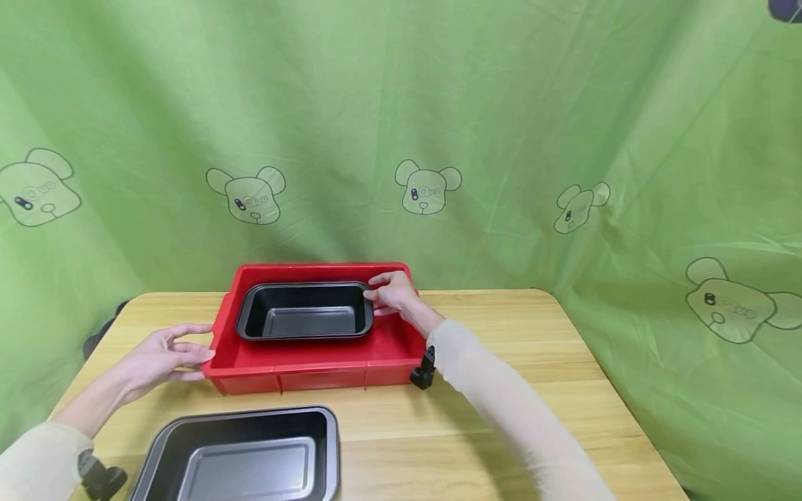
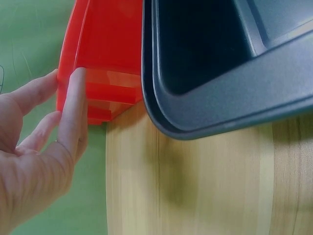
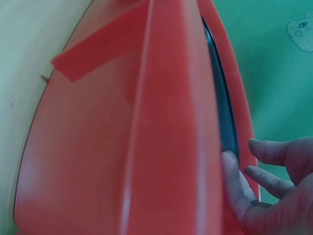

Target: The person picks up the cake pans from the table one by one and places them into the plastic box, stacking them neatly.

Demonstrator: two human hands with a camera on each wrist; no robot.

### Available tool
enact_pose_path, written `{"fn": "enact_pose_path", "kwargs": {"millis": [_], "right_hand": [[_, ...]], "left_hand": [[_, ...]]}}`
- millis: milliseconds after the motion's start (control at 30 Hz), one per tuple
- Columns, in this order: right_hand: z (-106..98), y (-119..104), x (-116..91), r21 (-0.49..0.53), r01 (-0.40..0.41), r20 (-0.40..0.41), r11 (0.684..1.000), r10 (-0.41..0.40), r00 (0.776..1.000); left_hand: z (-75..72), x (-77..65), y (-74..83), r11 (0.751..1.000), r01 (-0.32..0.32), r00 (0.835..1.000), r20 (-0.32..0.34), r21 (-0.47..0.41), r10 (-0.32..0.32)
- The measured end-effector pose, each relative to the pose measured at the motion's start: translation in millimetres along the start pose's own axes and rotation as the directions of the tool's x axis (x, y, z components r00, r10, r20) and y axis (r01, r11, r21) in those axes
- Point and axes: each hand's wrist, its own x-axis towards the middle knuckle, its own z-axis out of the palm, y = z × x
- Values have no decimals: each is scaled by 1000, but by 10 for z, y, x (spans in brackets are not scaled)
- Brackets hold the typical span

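Note:
My left hand is at the left end of a red tray, its thumb and fingertips pinching the lip on both sides. Inside that tray sits a dark loaf pan, toward the back. At the pan's right end is my right hand, reaching over the tray's right wall, fingertips gripping the pan's rim. In the right wrist view, one finger lies against the pan's end, and the near tray wall hides much of the pan. A second, larger-looking dark baking pan stands in front of the tray, near my left forearm.
A light wooden table holds everything. Green curtains with printed bear heads hang close behind it and along the right side. Each wrist carries a small black camera mount. A dark object shows past the table's left edge.

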Motion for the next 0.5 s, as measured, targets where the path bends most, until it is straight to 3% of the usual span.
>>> {"fn": "enact_pose_path", "kwargs": {"millis": [300,500], "right_hand": [[-208,-112,-235,104,-15,34,994,11,999],[-314,-183,-528,170,-1,49,985,-7,999]], "left_hand": [[-5,-5,9,1000,3,1000,3,23,-3],[-2,-8,9,1000,1,1000,7,26,-1]]}}
